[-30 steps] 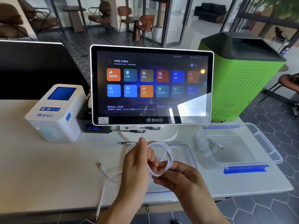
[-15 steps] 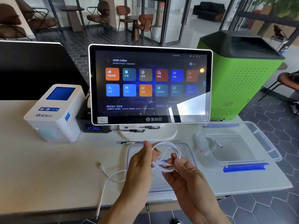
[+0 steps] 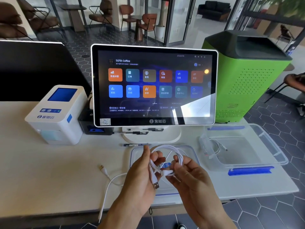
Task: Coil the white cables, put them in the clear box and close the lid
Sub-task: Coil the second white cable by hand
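Cable in hand: coiled white cable [image 3: 166,156] held above the table, low centre of the frame, in several loops; its USB plug [image 3: 156,185] hangs down between the two hands.
Left hand: left hand [image 3: 140,177] pinches the left side of the coil between thumb and fingers, palm turned toward the right of the frame.
Right hand: right hand [image 3: 189,177] grips the lower right of the coil, fingertips closed on the strands where a small blue tag [image 3: 165,165] shows.
Loose cable: second white cable [image 3: 109,184] lies on the table at lower left, one plug end pointing to upper left, the other end running off the near table edge.
Clear box: clear box [image 3: 270,146] sits open on the table at the right of the frame, blue clips on its far and near rims; one coiled white cable [image 3: 217,146] already lies inside at its left end.
Lid: clear lid [image 3: 191,151] with a blue rim lies flat on the table under the hands, just left of the box.
Table: white table [image 3: 49,171] carries everything.
Screen: touchscreen terminal [image 3: 155,86] stands behind the lid, showing coloured tiles; a pen [image 3: 132,145] lies in front of its base.
Printer: white label printer [image 3: 56,113] stands at the left of the frame.
Green unit: green cabinet [image 3: 247,83] stands behind the box at upper right.
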